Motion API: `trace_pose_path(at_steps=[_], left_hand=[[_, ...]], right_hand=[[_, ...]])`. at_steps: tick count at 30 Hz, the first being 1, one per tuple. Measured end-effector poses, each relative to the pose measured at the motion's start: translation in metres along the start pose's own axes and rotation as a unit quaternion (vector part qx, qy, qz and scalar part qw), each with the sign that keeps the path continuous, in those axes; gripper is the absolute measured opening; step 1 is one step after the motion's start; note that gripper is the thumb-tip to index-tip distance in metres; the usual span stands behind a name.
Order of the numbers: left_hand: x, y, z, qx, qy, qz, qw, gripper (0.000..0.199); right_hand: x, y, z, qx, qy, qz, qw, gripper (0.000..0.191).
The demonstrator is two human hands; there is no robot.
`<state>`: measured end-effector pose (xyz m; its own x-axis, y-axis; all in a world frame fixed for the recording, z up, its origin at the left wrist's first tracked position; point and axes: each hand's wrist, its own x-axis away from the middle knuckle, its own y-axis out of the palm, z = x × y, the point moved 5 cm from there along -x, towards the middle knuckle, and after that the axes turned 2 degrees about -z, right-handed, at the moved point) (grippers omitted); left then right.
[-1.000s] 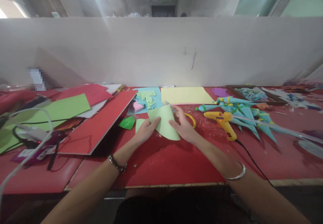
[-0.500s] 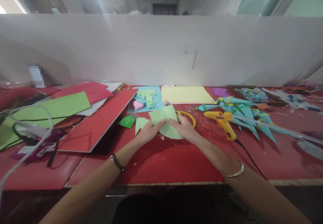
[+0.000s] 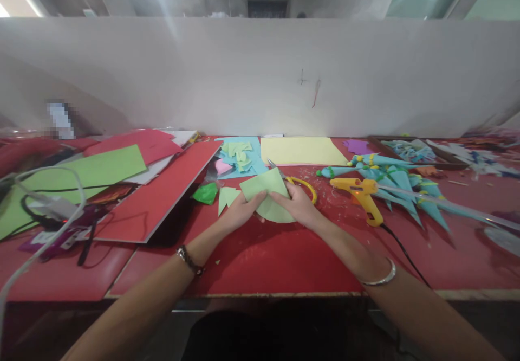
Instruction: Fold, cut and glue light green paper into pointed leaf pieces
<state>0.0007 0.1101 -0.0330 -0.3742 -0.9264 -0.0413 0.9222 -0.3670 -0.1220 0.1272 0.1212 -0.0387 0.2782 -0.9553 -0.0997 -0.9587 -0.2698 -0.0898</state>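
Clamping pale green curve-edged paper sheet (image 3: 266, 185) between left hand (image 3: 240, 210) and right hand (image 3: 299, 205), with thumbs on top. Holding it over red tabletop (image 3: 268, 266), partly covering yellow-handled metal scissors (image 3: 304, 181), left of yellow plastic glue gun (image 3: 357, 186).

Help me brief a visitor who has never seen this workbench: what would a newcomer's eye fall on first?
Probably the pale green sheet, held in the left hand and right hand at the centre of the red table. To the right, the bright yellow glue gun lies beside a pile of blue cones; to the left, a large red board lies at a slant.
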Motion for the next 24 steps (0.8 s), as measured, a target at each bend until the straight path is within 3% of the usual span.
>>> trace_pose_path(at_steps=[13,19,24], left_hand=[[0.0,-0.009,0.0,-0.104,0.05,0.046,0.992,0.037],[0.0,-0.008,0.004,-0.173,0.088,0.033,0.981,0.036],[0.0,-0.004,0.004,-0.193,0.073,-0.003,0.979,0.037]], right_hand=[[0.001,0.004,0.001,-0.027,0.003,-0.039,0.999,0.036],[0.0,-0.001,0.0,-0.012,0.008,0.007,1.0,0.033],[-0.001,-0.012,-0.006,0.017,-0.03,0.065,0.997,0.033]])
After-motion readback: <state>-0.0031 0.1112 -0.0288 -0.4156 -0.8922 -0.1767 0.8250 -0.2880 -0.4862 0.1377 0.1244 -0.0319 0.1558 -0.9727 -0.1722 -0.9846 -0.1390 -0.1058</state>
